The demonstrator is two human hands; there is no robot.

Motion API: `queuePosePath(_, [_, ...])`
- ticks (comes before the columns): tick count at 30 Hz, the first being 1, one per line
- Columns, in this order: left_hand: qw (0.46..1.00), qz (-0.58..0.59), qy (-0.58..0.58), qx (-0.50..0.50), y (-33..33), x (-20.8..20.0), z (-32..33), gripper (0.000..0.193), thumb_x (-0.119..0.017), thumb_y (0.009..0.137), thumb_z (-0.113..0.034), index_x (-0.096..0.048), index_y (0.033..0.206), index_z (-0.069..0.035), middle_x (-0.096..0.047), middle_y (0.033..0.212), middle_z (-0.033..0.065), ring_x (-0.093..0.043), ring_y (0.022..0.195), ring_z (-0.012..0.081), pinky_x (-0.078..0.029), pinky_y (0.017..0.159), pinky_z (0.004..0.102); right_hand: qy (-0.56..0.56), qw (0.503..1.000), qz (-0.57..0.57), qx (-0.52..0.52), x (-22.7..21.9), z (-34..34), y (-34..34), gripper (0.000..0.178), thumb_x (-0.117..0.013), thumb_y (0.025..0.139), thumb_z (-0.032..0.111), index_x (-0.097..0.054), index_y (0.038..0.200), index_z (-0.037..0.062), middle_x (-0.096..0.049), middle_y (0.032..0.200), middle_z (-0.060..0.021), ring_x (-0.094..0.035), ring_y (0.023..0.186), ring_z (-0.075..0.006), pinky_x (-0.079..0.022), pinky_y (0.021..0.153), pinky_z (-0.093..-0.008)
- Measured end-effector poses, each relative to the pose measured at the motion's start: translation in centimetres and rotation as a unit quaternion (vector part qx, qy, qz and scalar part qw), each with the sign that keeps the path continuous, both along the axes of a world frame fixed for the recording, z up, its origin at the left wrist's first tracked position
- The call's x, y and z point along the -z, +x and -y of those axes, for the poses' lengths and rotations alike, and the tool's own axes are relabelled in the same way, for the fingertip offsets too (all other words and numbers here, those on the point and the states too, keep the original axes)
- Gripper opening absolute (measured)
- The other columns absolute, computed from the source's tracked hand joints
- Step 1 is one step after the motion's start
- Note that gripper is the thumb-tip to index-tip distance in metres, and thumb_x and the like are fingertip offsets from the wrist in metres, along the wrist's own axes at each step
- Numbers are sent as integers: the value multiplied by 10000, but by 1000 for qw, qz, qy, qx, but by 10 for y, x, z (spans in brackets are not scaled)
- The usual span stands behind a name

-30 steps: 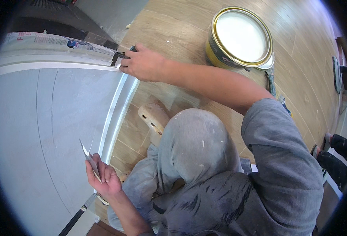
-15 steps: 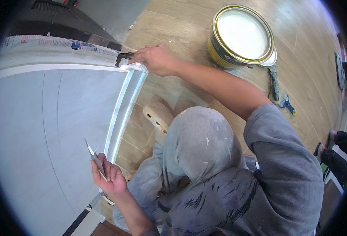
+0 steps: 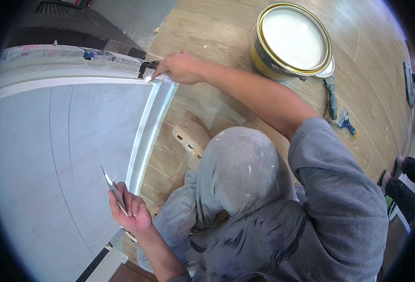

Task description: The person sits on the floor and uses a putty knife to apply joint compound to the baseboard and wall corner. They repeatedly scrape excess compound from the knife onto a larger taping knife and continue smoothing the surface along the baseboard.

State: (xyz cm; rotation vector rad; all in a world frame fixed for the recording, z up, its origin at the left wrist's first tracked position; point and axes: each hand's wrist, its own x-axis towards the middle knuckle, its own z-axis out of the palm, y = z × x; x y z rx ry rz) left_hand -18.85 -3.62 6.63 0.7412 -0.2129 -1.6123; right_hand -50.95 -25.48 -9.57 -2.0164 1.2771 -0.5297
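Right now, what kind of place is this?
Probably an indoor room being done up: an open can of white stuff, maybe paint, stands on a wood-look floor, a blue-handled tool lies near it, and newspaper-like paper runs along an edge.

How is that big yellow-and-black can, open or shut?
Open. The can's top is uncovered, so you can see the white stuff inside its gold rim.
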Motion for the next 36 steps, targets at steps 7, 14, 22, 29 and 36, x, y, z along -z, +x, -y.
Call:
queuePosePath(7, [1000, 2, 9, 7, -2, -1, -1, 303, -450, 1101, -202, -522, 1170, 84, -554, 986, 110, -360, 454, 58, -274, 355, 227, -36, 999, -21, -26, -4, -29, -24, 500, -466, 942, -13, -711, 1302, 232, -673, 1309, -23, -547, 1293, -229, -357, 1065, -476])
queuePosePath(14, [1000, -6, -9, 26, -4, -1, -2, 346, -414, 1112, -190, -511, 1265, 104, -549, 989, 118, -359, 478, 57, -271, 378, 221, -39, 999, 4, 10, -8, -19, -20, 489, -474, 951, 31, -691, 1325, 260, -661, 1322, -18, -551, 1283, -235, -352, 1072, -476])
queuePosePath(22, [1000, 15, -5, 7, -7, -1, 2, 303, -438, 1108, -212, -531, 1110, 77, -567, 996, 132, -361, 454, 50, -274, 345, 211, -33, 999, 11, 22, 8, 0, 1, 456, -500, 945, 55, -690, 1318, 236, -655, 1344, -47, -566, 1273, -272, -397, 1062, -481])
queuePosePath(29, [998, 56, 6, -3, -17, -15, 11, 329, -418, 1115, -203, -520, 1213, 95, -576, 1012, 149, -360, 467, 56, -265, 349, 208, 64, 996, 60, -16, 7, -30, -36, 462, -527, 899, 25, -710, 1293, 181, -650, 1384, -109, -590, 1265, -334, -434, 1070, -476])
queuePosePath(36, [984, 167, 33, -55, -41, -58, 32, 261, -468, 1104, -206, -602, 1188, 3, -675, 951, 89, -407, 473, 54, -282, 345, 196, -1, 949, 315, -8, -125, -80, -40, 403, -534, 978, 7, -647, 1360, 66, -656, 1355, -112, -586, 1278, -253, -424, 1135, -386])
